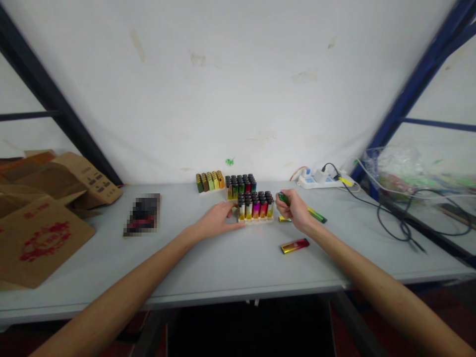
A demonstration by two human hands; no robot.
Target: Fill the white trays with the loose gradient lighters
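Note:
My left hand (218, 218) is at the left end of a pale tray of lighters (256, 221), with its thumb along the front edge and its fingers curled against the side. Several lighters with black tops and yellow, pink and red bodies stand upright in rows in that tray. Just right of the tray, my right hand (295, 210) is closed around a green lighter (283, 198). Flat under and beside this hand lie a yellow lighter (284, 218) and a green one (317, 214). Closer to the front is a red and gold lighter (295, 246).
Behind stand a second lighter tray (241, 186) and a yellow-topped lighter set (210, 182). Cardboard boxes (48, 233) are on the left, near a pixelated dark item (143, 215). A power strip (325, 179), black cables (405, 233) and clear plastic (394, 168) occupy the right.

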